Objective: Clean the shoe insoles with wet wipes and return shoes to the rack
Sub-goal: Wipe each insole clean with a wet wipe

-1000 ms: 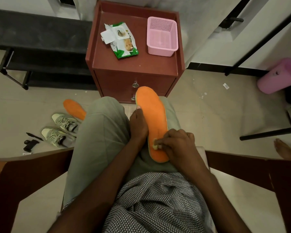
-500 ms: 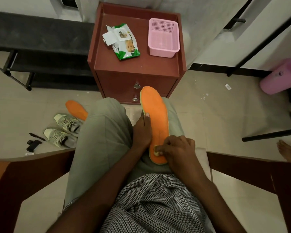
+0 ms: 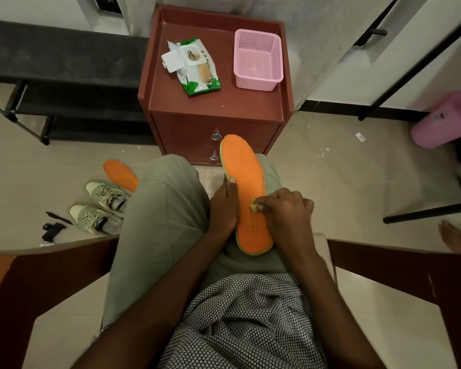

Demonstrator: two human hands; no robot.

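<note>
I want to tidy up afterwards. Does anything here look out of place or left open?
Yes. The wet wipes pack on the cabinet lies with its flap open, so the wipes may dry. The second insole and both shoes lie loose on the floor, not on the rack.

Left hand (image 3: 224,206) at frame centre grips the insole (image 3: 246,187) edge; right hand (image 3: 282,209), fingers curled, pinches a wipe (image 3: 254,206) against it.
</note>
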